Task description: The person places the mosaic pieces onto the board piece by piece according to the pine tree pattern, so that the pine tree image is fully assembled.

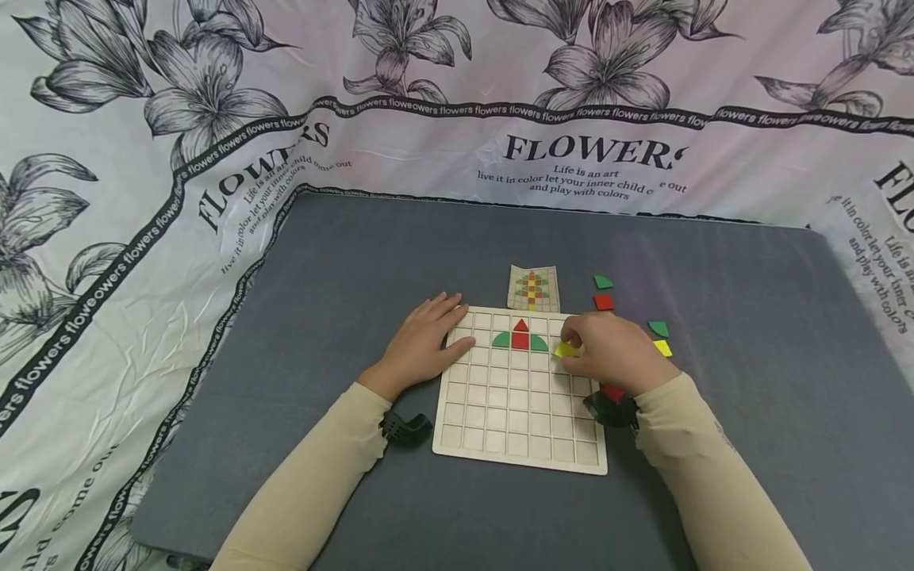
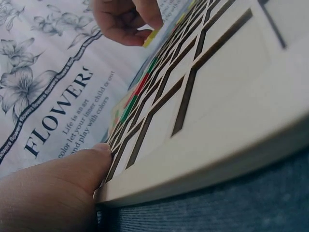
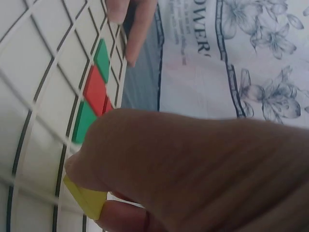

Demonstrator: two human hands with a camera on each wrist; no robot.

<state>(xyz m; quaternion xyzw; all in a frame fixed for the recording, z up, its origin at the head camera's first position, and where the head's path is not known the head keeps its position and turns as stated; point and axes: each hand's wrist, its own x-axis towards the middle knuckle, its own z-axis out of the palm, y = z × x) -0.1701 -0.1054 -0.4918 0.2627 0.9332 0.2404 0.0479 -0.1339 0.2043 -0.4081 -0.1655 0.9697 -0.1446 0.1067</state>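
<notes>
A pale wooden grid board (image 1: 493, 420) lies on the dark grey table. Near its top, a red triangle (image 1: 521, 325) sits above a red square (image 1: 520, 341), with a green quarter-round piece (image 1: 502, 340) on the left and another green piece (image 1: 539, 343) on the right. My right hand (image 1: 617, 349) pinches a yellow square tile (image 3: 86, 198) between thumb and fingers, over the board's upper right part. My left hand (image 1: 424, 341) rests at the board's upper left edge, fingers extended and thumb on the rim.
A small pattern card (image 1: 533, 289) lies beyond the board's top edge. To the right are loose green (image 1: 603, 281), red (image 1: 603, 302), green (image 1: 658, 328) and yellow pieces (image 1: 663, 347). Another red piece (image 1: 612, 392) shows partly under my right wrist. A flower-printed cloth (image 1: 428, 151) hangs behind.
</notes>
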